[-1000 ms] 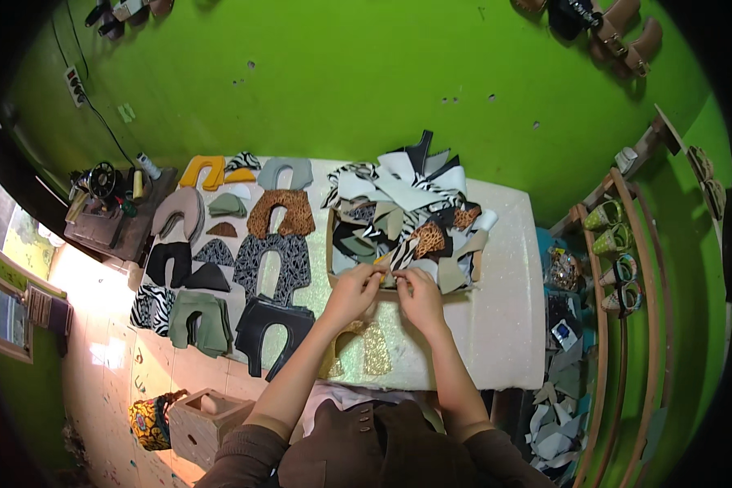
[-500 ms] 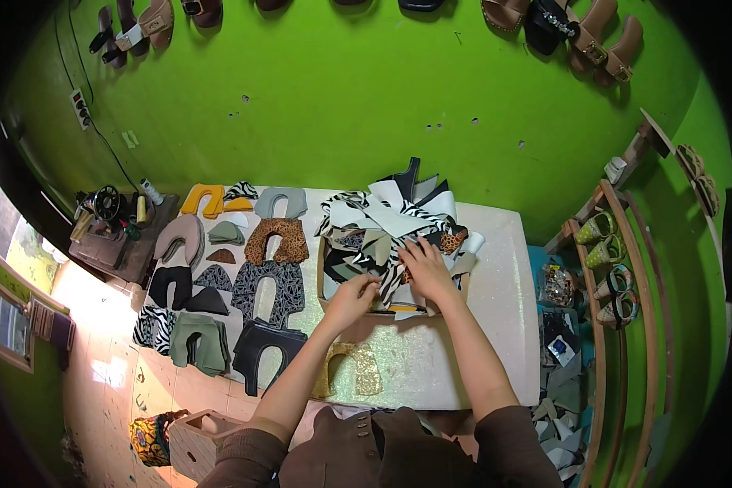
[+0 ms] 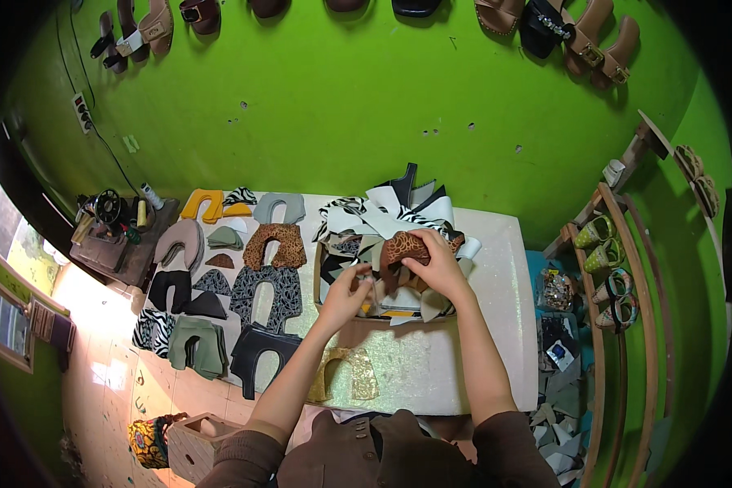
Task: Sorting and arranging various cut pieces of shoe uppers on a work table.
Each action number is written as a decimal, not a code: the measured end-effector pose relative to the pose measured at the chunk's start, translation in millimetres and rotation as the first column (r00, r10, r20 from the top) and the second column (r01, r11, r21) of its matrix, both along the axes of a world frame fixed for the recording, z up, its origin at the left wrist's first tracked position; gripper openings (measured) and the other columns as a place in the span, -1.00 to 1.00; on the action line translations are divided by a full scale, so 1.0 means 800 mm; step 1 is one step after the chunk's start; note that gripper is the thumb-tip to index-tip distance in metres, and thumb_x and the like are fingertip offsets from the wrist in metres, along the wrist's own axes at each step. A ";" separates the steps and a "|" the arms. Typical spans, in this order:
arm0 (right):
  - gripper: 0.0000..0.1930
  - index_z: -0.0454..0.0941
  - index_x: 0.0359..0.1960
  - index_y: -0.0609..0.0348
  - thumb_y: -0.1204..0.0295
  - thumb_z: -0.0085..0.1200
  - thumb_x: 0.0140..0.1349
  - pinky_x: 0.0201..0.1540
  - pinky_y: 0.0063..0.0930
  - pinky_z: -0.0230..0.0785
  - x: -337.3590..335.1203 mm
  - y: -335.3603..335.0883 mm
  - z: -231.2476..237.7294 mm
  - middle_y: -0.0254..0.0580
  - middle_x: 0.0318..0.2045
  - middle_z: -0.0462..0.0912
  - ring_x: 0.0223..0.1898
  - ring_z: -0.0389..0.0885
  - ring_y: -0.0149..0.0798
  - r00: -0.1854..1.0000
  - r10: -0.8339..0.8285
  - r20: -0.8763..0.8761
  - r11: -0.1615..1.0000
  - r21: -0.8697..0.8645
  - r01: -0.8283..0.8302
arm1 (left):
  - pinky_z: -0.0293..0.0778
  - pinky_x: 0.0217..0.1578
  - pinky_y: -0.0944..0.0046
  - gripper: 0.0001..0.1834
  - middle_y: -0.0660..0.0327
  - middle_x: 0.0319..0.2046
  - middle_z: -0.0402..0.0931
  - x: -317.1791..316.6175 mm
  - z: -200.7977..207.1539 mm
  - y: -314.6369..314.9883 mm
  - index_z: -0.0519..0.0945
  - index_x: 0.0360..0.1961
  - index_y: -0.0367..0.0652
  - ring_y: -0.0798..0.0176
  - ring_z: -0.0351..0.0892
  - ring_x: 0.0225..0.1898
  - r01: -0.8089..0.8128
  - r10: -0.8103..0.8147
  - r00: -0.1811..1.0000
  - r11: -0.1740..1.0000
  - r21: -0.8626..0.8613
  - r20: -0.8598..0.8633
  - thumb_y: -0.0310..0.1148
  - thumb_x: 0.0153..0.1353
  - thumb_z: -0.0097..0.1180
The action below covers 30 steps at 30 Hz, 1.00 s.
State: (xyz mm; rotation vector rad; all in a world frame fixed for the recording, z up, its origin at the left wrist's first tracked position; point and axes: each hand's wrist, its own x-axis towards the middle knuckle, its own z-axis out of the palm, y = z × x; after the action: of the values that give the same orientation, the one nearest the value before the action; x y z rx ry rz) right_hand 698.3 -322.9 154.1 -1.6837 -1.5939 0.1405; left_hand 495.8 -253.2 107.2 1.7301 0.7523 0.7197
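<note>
My right hand is closed on a brown leopard-print material piece, which it holds up over a box of mixed scraps. The piece curls over and its lower part hangs to the left. Close by on the left, my left hand hovers over the box's near left part with fingers bent and apart, slightly blurred, nothing plain in them. Zebra-print strips, white strips and black offcuts heap out of the box's far side.
Cut U-shaped pieces lie in groups at left: leopard, patterned grey, black, green. A glittery gold piece lies near the table's front edge. A sewing machine stands far left; a wooden shoe rack stands right.
My right hand has lifted the leopard-print piece out of the scraps. My left hand has shifted slightly left, and its fingers have spread. The zebra strips in the middle are displaced.
</note>
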 end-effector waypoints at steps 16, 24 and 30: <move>-0.49 0.32 -0.06 0.20 0.41 0.24 -0.08 0.04 -0.30 0.24 -0.011 -0.022 -0.004 -0.05 -0.10 0.37 -0.01 0.35 -0.01 0.995 -0.007 -0.100 1.000 -0.009 0.006 | 0.42 -0.38 0.35 -0.73 0.14 -0.41 0.50 0.011 0.014 0.004 0.45 -0.22 -0.31 0.29 0.51 -0.43 -0.086 0.085 0.996 0.980 0.181 0.010 -0.42 0.07 0.16; -0.42 0.31 0.02 0.16 0.31 0.25 -0.06 0.16 -0.19 0.09 -0.027 -0.026 -0.007 -0.04 0.00 0.34 0.11 0.23 0.02 0.996 -0.060 0.070 0.998 0.008 0.060 | 0.40 -0.39 0.34 -0.79 0.13 -0.41 0.45 0.012 0.024 0.009 0.50 -0.25 -0.30 0.23 0.49 -0.43 -0.049 0.039 0.999 0.923 0.383 0.035 -0.41 0.11 0.11; -0.72 0.47 -0.23 0.22 0.38 0.16 0.03 -0.06 -0.32 0.30 -0.016 -0.011 -0.001 -0.12 -0.24 0.54 -0.13 0.46 -0.07 0.986 0.127 -0.110 0.984 -0.115 -0.139 | 0.41 -0.39 0.33 -0.79 0.13 -0.39 0.48 0.016 0.053 0.006 0.51 -0.22 -0.26 0.23 0.50 -0.42 0.104 -0.107 0.994 0.922 0.373 -0.014 -0.40 0.13 0.08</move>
State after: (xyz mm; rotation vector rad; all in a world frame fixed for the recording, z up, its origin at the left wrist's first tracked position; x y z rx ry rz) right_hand 685.1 -331.7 153.4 -1.6335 -1.6486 0.3932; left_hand 508.4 -248.8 149.9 2.0941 0.5335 0.8339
